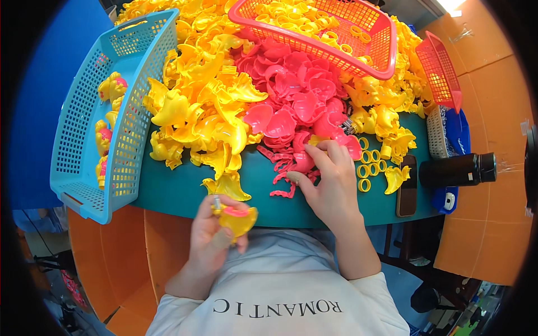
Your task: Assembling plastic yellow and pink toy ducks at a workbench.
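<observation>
My left hand (208, 238) is closed around a yellow plastic toy part (242, 223) with a pink piece set in it and a small silvery metal bit at its top. It is held in front of the table's near edge. My right hand (332, 182) reaches onto the table, thumb and forefinger apart, beside a curved pink plastic piece (303, 161). Thin pink strips (283, 178) lie to the left of its thumb. Beyond the fingers rises a heap of pink plastic shells (305, 103). Whether the right fingertips touch anything is hard to see.
Yellow shells (185, 109) are heaped at left. A blue basket (124, 173) holds several yellow-pink pieces. A red basket (314, 47) of yellow rings sits at the back. Loose yellow rings (364, 185), a phone (407, 187) and a black bottle (457, 170) lie at right.
</observation>
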### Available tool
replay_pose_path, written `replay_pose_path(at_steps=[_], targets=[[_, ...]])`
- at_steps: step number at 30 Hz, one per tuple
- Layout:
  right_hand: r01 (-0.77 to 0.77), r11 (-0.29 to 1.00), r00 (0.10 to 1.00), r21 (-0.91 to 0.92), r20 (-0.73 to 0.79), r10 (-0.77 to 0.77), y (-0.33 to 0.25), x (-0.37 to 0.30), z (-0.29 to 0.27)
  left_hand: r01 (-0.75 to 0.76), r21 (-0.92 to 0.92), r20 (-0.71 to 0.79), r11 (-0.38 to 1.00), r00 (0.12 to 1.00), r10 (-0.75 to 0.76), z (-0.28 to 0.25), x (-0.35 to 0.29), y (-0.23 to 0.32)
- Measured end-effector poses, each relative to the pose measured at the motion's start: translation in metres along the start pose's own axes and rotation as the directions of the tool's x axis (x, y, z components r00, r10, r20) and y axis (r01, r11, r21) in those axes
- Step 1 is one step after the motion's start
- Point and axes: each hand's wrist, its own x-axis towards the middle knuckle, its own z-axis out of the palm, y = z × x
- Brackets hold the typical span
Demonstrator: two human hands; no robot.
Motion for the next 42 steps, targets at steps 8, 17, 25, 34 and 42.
replay_pose_path(at_steps=[8, 17, 25, 34, 42], targets=[[-0.187, 0.915, 0.981, 0.357, 0.111, 0.157, 0.022, -0.012, -0.004, 0.330, -0.202, 0.055, 0.922, 0.944, -0.326, 0.044, 0.029, 0.003], [-0.350, 0.004, 0.864, 0.937, 0.322, 0.387, 0.015, -0.034, -0.029, 0.044, -0.005, 0.107, 0.999, 0.993, -0.043, 0.071, 0.053, -0.020], [-0.362, -0.202, 0.859, 0.910, 0.410, 0.306, 0.030, -0.051, -0.021, 0.141, -0.137, 0.208, 0.980, 0.972, -0.111, 0.082, 0.066, -0.036], [-0.026, 0.241, 0.927, 0.970, -0.067, 0.369, 0.009, -0.059, -0.006, -0.006, -0.234, 0.072, 0.972, 0.997, 0.024, 0.101, 0.062, -0.037], [-0.343, 0.292, 0.899, 0.893, 0.222, 0.376, -0.008, -0.044, -0.047, 0.266, -0.218, 0.218, 0.939, 0.951, -0.219, 0.081, 0.066, -0.021]])
